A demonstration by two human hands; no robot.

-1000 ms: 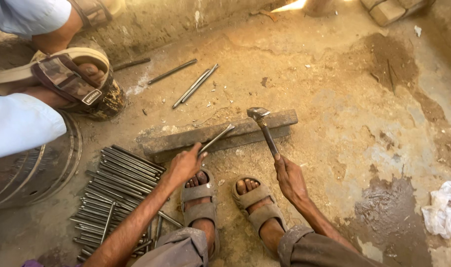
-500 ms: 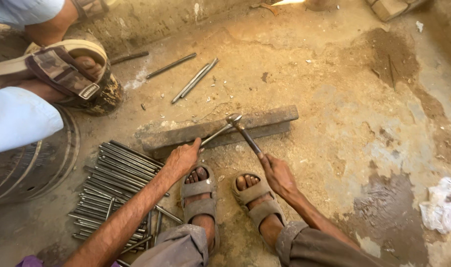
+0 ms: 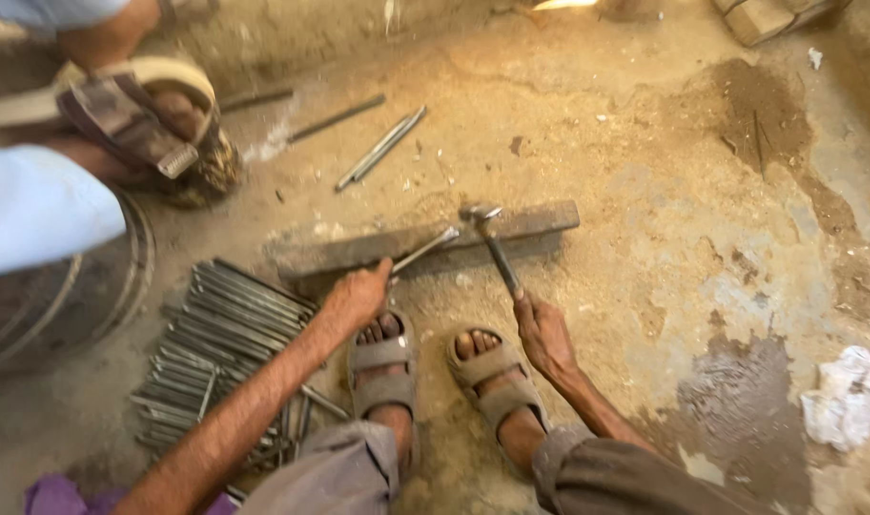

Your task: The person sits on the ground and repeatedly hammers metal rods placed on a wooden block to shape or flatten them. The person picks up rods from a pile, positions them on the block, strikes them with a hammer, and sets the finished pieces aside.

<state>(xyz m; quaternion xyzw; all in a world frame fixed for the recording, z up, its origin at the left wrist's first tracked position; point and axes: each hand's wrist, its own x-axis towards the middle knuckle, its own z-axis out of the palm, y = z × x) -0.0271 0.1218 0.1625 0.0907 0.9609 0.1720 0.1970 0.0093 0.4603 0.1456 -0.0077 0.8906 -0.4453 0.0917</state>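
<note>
My left hand grips a thin metal rod whose far end rests on a long flat block lying on the dirt floor. In my right hand is a hammer; its handle slants up to a metal head that hovers over or touches the block, just right of the rod's tip. My two sandalled feet are planted just below the block, between my arms.
A pile of several similar rods lies left of my feet. Three loose rods lie further back. Another person's sandalled foot and pale sleeve fill the upper left. A crumpled white rag sits at the right.
The hammer head came down from its raised position toward the block beside the rod's tip. My left hand kept holding the rod on the block.
</note>
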